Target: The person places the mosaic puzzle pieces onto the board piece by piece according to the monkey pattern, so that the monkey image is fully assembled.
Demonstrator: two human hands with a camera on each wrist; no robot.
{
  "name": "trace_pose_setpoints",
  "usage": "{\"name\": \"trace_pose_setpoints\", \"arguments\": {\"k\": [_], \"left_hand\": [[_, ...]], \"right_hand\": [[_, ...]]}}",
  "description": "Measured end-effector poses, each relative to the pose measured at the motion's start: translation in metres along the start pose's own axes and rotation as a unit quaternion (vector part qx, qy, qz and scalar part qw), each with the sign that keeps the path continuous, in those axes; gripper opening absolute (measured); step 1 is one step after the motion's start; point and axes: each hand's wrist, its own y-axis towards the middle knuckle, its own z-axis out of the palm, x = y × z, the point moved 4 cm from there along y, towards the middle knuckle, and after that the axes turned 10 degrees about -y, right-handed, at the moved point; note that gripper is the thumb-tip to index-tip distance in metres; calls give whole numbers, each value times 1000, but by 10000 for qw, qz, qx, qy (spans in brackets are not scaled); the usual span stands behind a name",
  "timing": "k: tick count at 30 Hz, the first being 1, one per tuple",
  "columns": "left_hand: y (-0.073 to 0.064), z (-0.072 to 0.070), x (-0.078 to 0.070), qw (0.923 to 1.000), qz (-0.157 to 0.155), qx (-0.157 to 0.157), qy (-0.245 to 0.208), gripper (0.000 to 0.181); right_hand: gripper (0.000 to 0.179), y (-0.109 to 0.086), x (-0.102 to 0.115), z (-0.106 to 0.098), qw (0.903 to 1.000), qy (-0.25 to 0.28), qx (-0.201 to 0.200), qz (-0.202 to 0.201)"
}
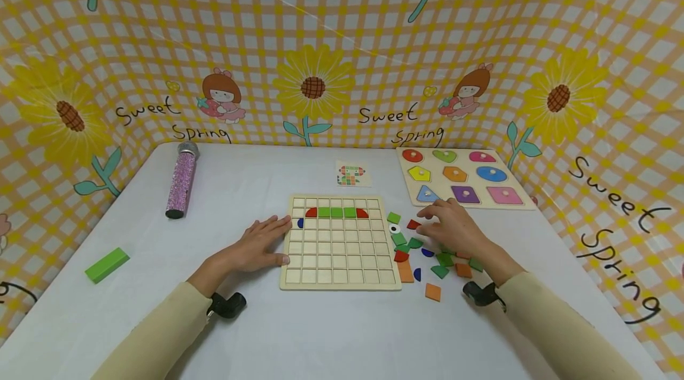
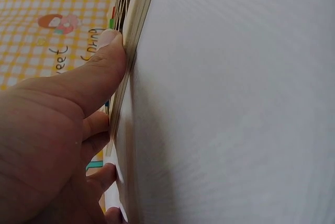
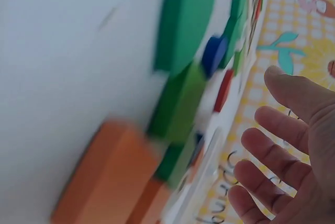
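A wooden grid board (image 1: 339, 286) lies in the middle of the table. Along its second row sit several green squares (image 1: 336, 212) between two red quarter-round pieces (image 1: 312, 213), with a blue half-round piece (image 1: 300, 223) below at the left. My left hand (image 1: 260, 244) rests at the board's left edge, thumb (image 2: 104, 67) against the rim, fingers extended. Over the loose pieces to the right hovers my right hand (image 1: 451, 227), fingers loosely bent and holding nothing. Nearest its fingertips is a red piece (image 1: 414, 224); green, blue and orange pieces (image 1: 433, 292) lie scattered around.
A small pattern card (image 1: 352, 174) lies behind the board. At the back right is a shape puzzle board (image 1: 470, 161) with knobbed pieces. A glittery microphone (image 1: 181, 183) and a green block (image 1: 107, 265) lie on the left. Patterned cloth walls (image 1: 320, 29) surround the table.
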Motion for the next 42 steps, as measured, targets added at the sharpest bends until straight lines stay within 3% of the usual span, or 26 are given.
{"name": "trace_pose_setpoints", "arguments": {"k": [12, 25, 42], "left_hand": [[0, -1, -1, 10000, 3, 44, -29, 78], [0, 0, -1, 10000, -16, 26, -28, 78], [0, -1, -1, 10000, -16, 24, -38, 77]], "right_hand": [[35, 1, -29, 12, 9988, -425, 196, 172], [35, -1, -36, 13, 9970, -463, 458, 407], [30, -8, -45, 10, 9979, -490, 315, 292]]}}
